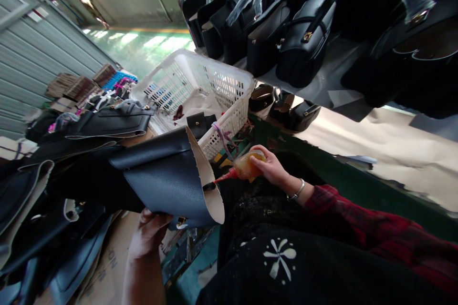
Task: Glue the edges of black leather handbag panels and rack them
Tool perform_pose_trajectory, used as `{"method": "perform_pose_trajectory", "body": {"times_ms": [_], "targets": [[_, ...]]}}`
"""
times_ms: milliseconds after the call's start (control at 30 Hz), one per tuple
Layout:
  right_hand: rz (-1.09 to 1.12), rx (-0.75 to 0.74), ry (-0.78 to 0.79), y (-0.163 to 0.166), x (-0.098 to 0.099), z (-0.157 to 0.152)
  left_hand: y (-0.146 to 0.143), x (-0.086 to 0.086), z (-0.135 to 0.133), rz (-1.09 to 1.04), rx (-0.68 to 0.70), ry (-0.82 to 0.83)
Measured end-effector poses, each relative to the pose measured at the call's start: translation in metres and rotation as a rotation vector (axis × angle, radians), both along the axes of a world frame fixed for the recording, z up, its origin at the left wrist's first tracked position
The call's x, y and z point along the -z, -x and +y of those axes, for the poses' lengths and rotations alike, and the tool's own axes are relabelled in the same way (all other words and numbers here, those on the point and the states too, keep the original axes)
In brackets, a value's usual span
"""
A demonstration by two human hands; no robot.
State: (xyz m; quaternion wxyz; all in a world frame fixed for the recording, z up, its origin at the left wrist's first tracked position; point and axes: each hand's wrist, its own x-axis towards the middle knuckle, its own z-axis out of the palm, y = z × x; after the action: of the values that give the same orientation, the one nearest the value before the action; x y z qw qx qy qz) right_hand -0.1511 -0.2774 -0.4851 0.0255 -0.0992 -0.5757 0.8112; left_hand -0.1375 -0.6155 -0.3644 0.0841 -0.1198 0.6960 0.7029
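My right hand [274, 167] is wrapped round a glue bottle [245, 166] with amber contents and a red pointed nozzle. It is tipped to the left, its nozzle tip at the pale inner edge of a black leather bag piece [168, 176], near a small dark tab [209, 186]. My left hand [150, 228] grips this bag piece from below, some of its fingers hidden beneath it. A small metal clasp [181, 221] shows on the underside. The piece is curved, with its open side facing the bottle.
A white perforated basket [246, 90] stands behind the bag piece, with cloth and black parts inside. Finished black handbags [304, 40] line a shelf at upper right. More black leather pieces [103, 121] are piled on the left over cardboard [107, 267].
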Motion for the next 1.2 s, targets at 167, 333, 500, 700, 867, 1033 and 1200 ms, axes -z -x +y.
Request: {"method": "perform_pose_trajectory", "body": {"times_ms": [167, 333, 500, 700, 867, 1033, 1200], "targets": [[0.000, -0.028, -0.046, -0.015, 0.002, 0.003, 0.000, -0.004, 0.003, -0.015, 0.003, -0.019], [0.090, 0.025, -0.158, -0.015, -0.005, 0.002, 0.001, -0.004, 0.005, -0.029, -0.021, 0.011], [0.114, 0.019, -0.178, -0.014, -0.007, 0.007, 0.000, -0.003, 0.007, -0.020, -0.037, 0.012], [0.128, -0.022, -0.213, -0.018, -0.009, 0.013, -0.001, -0.004, 0.007, -0.026, -0.031, 0.012], [0.113, 0.001, -0.184, -0.016, -0.013, 0.013, -0.002, -0.003, 0.007, 0.006, -0.007, 0.014], [0.096, -0.007, -0.160, -0.017, -0.019, 0.013, -0.003, -0.001, 0.008, 0.017, -0.001, 0.025], [0.078, -0.015, -0.124, -0.009, -0.017, 0.007, -0.005, 0.000, 0.009, 0.029, -0.020, 0.030]]}}
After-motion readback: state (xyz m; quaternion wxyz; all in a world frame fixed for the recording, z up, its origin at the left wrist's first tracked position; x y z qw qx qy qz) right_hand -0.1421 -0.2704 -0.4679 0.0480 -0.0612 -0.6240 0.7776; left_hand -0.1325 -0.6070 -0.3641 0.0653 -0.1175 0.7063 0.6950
